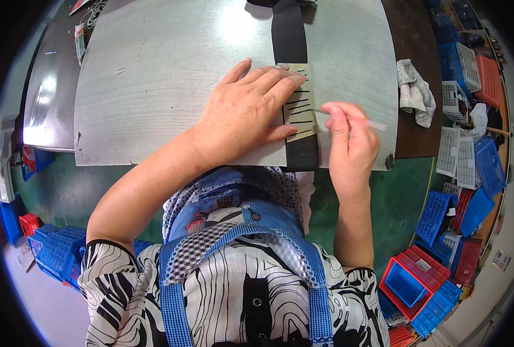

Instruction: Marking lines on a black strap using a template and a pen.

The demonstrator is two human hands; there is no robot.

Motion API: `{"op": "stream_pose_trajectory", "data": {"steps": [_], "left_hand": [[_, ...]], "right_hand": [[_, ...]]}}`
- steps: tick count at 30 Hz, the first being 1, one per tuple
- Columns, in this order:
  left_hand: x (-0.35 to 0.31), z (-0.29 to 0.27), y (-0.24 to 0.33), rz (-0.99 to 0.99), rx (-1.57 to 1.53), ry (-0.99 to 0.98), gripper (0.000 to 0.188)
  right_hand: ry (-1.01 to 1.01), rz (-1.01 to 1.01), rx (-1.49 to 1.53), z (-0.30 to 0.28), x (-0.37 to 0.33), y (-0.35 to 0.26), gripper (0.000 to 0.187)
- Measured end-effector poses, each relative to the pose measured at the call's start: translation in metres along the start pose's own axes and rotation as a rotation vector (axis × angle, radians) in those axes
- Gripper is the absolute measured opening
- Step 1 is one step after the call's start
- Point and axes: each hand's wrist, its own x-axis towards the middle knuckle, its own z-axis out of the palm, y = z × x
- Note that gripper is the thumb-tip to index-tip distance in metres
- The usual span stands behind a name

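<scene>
A black strap point(288, 34) runs from the far edge of the grey board point(170, 87) to its near edge. On it lies a pale yellowish template point(305, 118) with a row of dark slots or lines. My left hand point(254, 104) rests flat on the template's left side, fingers stretched out and pointing away to the right. Just right of the template, my right hand point(352, 130) pinches a slim, clear pinkish pen-like tool point(372, 123). Its thin dark tip reaches the template's right edge near the middle slots. Part of the template is hidden under my left hand.
A crumpled patterned cloth point(416, 92) lies on the dark table right of the board. White cords point(93, 14) lie at the far left. Blue and red plastic baskets stand on both sides, among them a red crate point(407, 283) at the lower right.
</scene>
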Motion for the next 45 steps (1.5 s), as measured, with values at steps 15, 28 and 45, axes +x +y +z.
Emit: {"op": "stream_pose_trajectory", "data": {"steps": [15, 28, 45], "left_hand": [[0.002, 0.001, -0.001, -0.009, 0.003, 0.030, 0.079], [0.000, -0.002, -0.002, -0.003, 0.017, 0.047, 0.082], [-0.002, -0.004, 0.000, 0.027, 0.003, -0.004, 0.043]], "right_hand": [[-0.106, -0.006, 0.070, 0.011, -0.001, -0.010, 0.013], [-0.015, -0.047, -0.088, 0.009, 0.019, -0.005, 0.015], [0.007, -0.024, -0.007, 0.020, 0.039, 0.004, 0.016]]}}
